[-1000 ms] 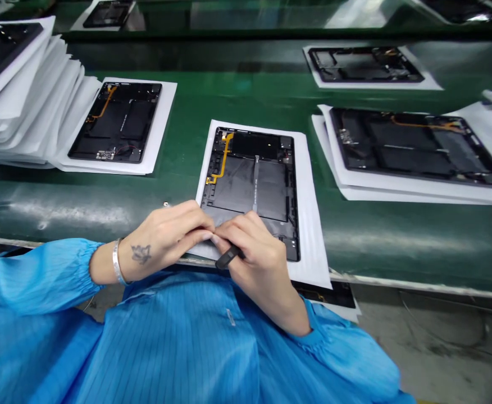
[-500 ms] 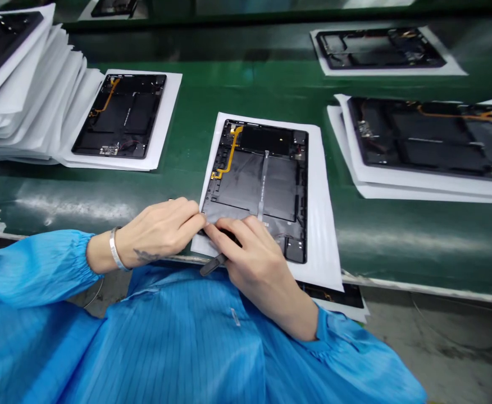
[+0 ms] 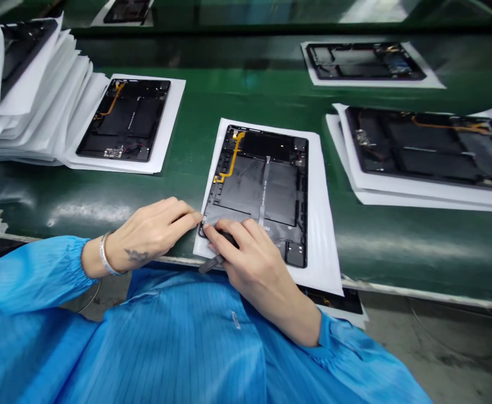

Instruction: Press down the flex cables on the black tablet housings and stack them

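An opened tablet housing (image 3: 246, 185) lies on a white sheet (image 3: 328, 247) at the bench's front edge. Inside it show a dark battery, a yellow flex cable (image 3: 234, 160) and a grey strip. My left hand (image 3: 155, 230) has thumb and forefinger pinched together at the lower left corner of the housing; whatever sits between the tips is too small to make out. Over the same corner, my right hand (image 3: 252, 255) is closed around a slim black tool (image 3: 211, 264), its flat end sticking out below the fingers. The right fingertips touch the housing near the corner.
On the left, another tablet housing (image 3: 123, 120) lies beside a thick stack of white sheets (image 3: 44, 112). Two more, a right housing (image 3: 431, 146) and a far housing (image 3: 364, 62), rest on sheets. Below the bench edge another housing (image 3: 334, 298) peeks out.
My left fingertips have drawn slightly left, opening a small gap to the right fingertips. The right hand stays over the corner with the tool. The camera view has shifted a little.
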